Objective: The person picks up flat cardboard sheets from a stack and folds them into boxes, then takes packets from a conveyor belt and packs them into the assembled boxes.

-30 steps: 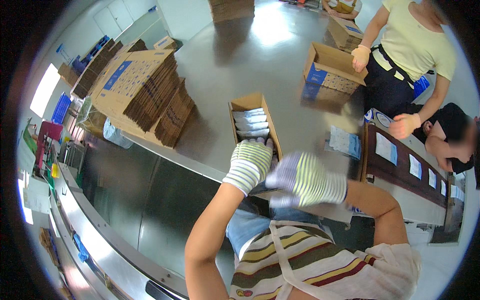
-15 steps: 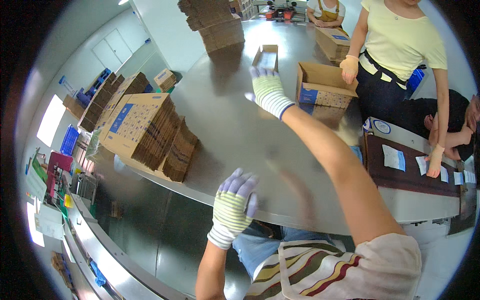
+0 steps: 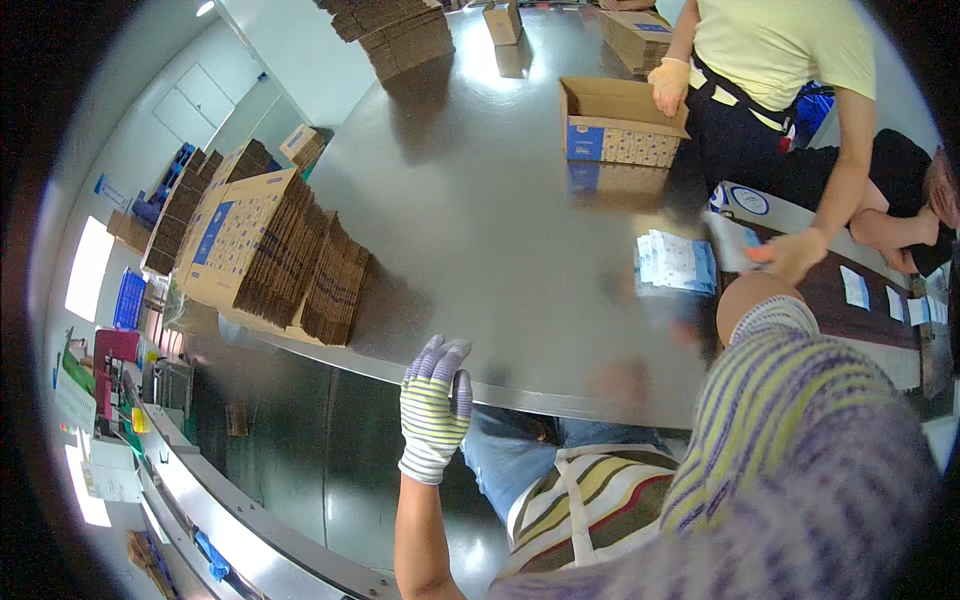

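Note:
My left hand wears a striped knit glove with grey fingertips. It hovers flat at the near edge of the steel table, fingers stretched out and holding nothing. My right hand, in the same kind of glove, is very close to the camera. It fills the lower right as a blur, so its fingers cannot be made out. A stack of flattened cardboard boxes lies on the table to the left of my left hand.
A person in a yellow shirt touches an open cardboard box and reaches toward white-and-blue packets. Another person in black leans at the right. More cardboard stacks and a small box stand at the far end.
My right arm, stretched far across the table half a second ago, has pulled back close to the camera. My left hand stays near the table's front edge.

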`<move>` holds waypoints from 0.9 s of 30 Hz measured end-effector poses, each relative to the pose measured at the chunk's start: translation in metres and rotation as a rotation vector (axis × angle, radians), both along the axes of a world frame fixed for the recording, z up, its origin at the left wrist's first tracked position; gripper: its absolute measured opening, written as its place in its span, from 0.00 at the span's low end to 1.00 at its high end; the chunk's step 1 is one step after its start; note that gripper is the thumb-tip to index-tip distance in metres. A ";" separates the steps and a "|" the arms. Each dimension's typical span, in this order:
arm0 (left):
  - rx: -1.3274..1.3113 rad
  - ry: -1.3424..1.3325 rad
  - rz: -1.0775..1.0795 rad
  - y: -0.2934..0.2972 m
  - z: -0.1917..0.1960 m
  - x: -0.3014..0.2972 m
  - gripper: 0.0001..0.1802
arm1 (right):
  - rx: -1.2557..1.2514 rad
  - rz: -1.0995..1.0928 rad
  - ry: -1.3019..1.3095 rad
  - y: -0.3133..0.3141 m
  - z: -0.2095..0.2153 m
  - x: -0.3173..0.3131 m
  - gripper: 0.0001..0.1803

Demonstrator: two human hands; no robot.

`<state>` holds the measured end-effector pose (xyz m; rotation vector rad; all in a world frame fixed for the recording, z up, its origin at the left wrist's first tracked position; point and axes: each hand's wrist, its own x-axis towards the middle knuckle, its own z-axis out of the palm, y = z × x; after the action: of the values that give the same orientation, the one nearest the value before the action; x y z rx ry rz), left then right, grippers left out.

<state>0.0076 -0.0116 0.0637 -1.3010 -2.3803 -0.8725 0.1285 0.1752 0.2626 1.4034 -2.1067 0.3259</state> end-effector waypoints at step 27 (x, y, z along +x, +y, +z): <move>-0.391 0.525 0.383 -0.028 0.078 -0.134 0.26 | -0.230 -0.343 -0.400 0.034 -0.160 -0.075 0.14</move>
<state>-0.1259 -0.0394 0.1420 -0.9746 -2.2970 0.0509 0.0536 0.2091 0.1022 0.8757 -2.4838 0.7296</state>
